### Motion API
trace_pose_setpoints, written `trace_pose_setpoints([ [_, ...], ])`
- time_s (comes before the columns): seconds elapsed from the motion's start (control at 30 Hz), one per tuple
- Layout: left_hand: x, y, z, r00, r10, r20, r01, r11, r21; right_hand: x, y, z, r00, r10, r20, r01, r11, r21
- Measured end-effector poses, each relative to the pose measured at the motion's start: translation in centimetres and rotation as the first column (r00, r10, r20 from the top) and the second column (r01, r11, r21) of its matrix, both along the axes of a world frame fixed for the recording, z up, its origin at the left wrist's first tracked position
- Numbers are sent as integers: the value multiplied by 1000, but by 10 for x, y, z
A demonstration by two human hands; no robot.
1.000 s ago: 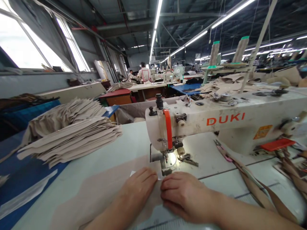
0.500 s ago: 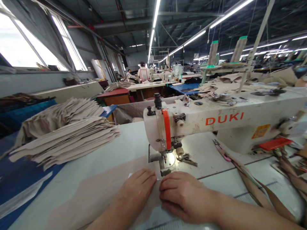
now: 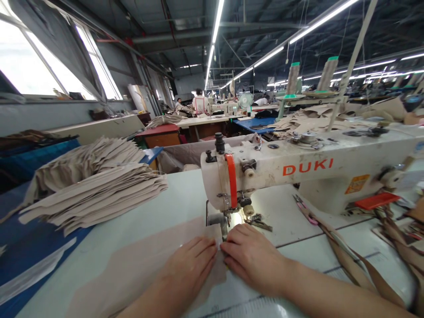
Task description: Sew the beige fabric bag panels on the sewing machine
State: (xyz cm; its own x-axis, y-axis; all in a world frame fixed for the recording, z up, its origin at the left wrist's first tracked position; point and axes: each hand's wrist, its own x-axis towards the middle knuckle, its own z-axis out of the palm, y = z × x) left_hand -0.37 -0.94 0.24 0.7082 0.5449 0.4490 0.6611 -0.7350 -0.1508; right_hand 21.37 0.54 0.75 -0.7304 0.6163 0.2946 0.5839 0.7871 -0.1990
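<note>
A flat beige fabric piece (image 3: 142, 251) lies on the pale table, its edge just in front of the sewing machine (image 3: 218, 181). My left hand (image 3: 192, 265) rests over this fabric, fingers together and bent, the tips pressing at its right edge. Close beside it, my right hand (image 3: 248, 260) has curled fingers closed on the same edge, nearly touching the left fingertips. What lies under the fingertips is mostly hidden. Just beyond the hands are the needle and presser foot, under a small lit lamp; my right hand partly covers the needle plate.
Stacked beige fabric pieces (image 3: 99, 190) lie at the left on a blue surface. Pink-handled snips (image 3: 306, 211) and brown straps (image 3: 351, 260) are to the right. Thread cones (image 3: 293, 79) stand behind the machine. Another person (image 3: 200, 104) sits in the distance.
My right hand has shifted forward and slightly left, toward the needle, now covering part of the lit plate. My left hand stays nearly in place on the fabric.
</note>
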Motion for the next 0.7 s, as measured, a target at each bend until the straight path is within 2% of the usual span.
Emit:
trace_pose_setpoints([
  [0.13,-13,-9,-1,999,45,-12,-46,993,-107,-1,0,1,1000,0,3,0,1000,0],
  [0.3,-16,-8,-5,997,60,-52,-68,984,-165,0,5,1,1000,-3,2,3,1000,24],
  [0.53,-3,11,-7,1000,23,20,-21,993,-118,5,14,-3,996,-92,-4,92,993,74],
  [0.7,1,23,-7,1000,-12,12,13,997,-82,8,17,0,988,-156,5,155,985,80],
])
